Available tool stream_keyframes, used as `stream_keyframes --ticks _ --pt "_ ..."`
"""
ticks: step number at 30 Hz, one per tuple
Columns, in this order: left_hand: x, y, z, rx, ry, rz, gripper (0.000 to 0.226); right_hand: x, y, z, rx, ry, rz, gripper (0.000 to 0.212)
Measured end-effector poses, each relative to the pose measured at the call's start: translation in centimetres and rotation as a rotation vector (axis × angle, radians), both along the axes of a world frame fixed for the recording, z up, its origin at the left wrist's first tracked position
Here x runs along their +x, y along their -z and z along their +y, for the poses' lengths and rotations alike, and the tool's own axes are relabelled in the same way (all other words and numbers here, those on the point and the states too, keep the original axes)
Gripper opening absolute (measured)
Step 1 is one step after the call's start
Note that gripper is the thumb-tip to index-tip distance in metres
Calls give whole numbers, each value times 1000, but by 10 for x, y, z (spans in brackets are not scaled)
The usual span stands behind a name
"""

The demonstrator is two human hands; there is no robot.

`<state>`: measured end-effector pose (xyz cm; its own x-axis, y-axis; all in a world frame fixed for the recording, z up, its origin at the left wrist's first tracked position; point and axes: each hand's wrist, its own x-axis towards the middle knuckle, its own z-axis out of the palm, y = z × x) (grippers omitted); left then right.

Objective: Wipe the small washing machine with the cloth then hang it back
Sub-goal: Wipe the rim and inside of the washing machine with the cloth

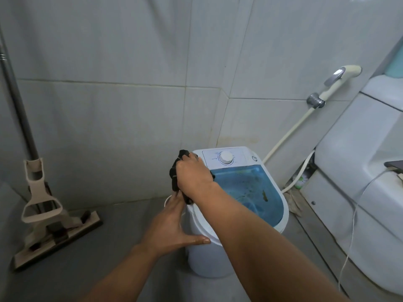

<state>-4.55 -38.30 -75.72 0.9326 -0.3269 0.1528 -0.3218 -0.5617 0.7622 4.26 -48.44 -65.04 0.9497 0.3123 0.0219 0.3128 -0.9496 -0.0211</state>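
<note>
**Dark cloth held at the back-left corner of the washer**

The small white washing machine with a translucent blue lid [246, 188] stands on the grey tiled floor [65, 269], near the corner of the tiled walls. The right hand [194, 177] is closed in a full grip around the bunched black cloth [175, 179]. It presses the cloth on the top left edge of the machine, just beside the white round dial [226, 158]. Part of the cloth hangs down below the fist.

The left hand [172, 223] is open and flat against the left side of the white body, holding nothing; its fingertips reach up to the hanging cloth.

The small writing around the dial is too blurred to read.
</note>
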Motion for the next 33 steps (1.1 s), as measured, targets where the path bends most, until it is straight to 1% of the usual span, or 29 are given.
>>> stream_keyframes --ticks 6,11,15,21,26,30,33 --pt "-2 -7 -1 70 -12 60 150 19 -35 -13 85 86 80 33" --pt "-3 -12 -1 94 -18 62 151 12 -39 -40 136 161 87 24" --pt "-4 -15 -2 93 -19 63 151 -6 -34 -60 130 187 94 24" --pt "-7 -21 -1 103 -9 70 148 -15 -31 -92 107 167 118 24" --pt "-10 -25 -2 114 -5 77 142 -12 -38 -117 25 166 126 24" --pt "-9 -27 -1 123 1 82 148 -8 -39 -149 7 252 127 25" --pt "-9 -26 -1 123 -2 80 148 3 -37 -169 78 325 119 26"
